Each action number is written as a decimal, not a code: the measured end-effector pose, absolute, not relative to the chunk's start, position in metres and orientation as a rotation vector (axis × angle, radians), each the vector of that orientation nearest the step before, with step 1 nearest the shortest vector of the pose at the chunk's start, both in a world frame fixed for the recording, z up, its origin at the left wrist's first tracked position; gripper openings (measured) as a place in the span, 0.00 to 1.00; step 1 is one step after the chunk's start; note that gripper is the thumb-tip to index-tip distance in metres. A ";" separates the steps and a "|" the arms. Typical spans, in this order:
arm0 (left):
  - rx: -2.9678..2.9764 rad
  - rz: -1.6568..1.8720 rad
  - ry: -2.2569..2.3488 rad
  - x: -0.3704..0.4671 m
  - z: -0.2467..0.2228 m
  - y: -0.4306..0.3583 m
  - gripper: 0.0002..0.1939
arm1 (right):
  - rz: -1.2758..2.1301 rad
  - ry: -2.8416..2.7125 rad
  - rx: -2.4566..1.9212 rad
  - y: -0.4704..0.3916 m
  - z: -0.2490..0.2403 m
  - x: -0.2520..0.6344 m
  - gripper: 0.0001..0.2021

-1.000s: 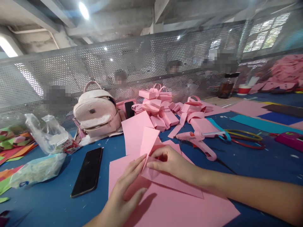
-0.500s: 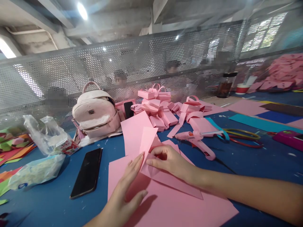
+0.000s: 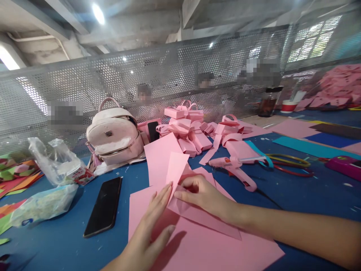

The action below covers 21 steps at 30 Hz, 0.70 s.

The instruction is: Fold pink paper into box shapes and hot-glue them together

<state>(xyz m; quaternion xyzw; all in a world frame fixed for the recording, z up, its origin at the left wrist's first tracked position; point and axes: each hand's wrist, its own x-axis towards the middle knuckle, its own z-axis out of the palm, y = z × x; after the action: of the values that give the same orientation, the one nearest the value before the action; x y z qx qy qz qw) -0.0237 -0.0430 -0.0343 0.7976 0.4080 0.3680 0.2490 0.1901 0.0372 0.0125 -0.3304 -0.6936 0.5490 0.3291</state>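
A folded piece of pink paper [image 3: 177,167] stands partly upright over flat pink sheets [image 3: 208,248] in front of me. My right hand [image 3: 204,195] pinches its near fold between thumb and fingers. On the other side, my left hand [image 3: 153,222] is open, its fingers stretched out and their tips resting against the paper's left edge. The thumb of that hand stands apart, over the flat sheets. Part of the fold is hidden behind my right fingers.
A pink glue gun [image 3: 231,165] lies right of the sheets, its cord trailing. Folded pink paper boxes [image 3: 194,131] are heaped behind. A pale backpack [image 3: 115,131], a black phone [image 3: 104,207] and a plastic bag [image 3: 45,205] sit leftward. A perforated metal screen [image 3: 175,64] closes the back.
Both hands keep nearly the same place on the folded paper. Its upright flap has shifted only very slightly.
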 end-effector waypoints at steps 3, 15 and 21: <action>2.205 0.979 1.077 -0.024 -0.035 -0.043 0.39 | 1.460 -1.821 -0.879 0.036 0.010 0.191 0.24; 2.201 0.900 1.035 -0.021 -0.034 -0.045 0.39 | 1.547 -1.859 -0.715 0.026 0.015 0.190 0.16; 2.196 0.848 1.015 -0.024 -0.033 -0.044 0.40 | 1.496 -1.887 -0.702 0.027 0.018 0.191 0.12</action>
<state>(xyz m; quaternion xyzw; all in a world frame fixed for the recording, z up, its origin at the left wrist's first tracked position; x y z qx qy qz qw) -0.0235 -0.0437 -0.0331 0.8211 0.3797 0.3170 0.2850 0.1908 0.0273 0.0177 -0.2658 -0.7149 0.5668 0.3115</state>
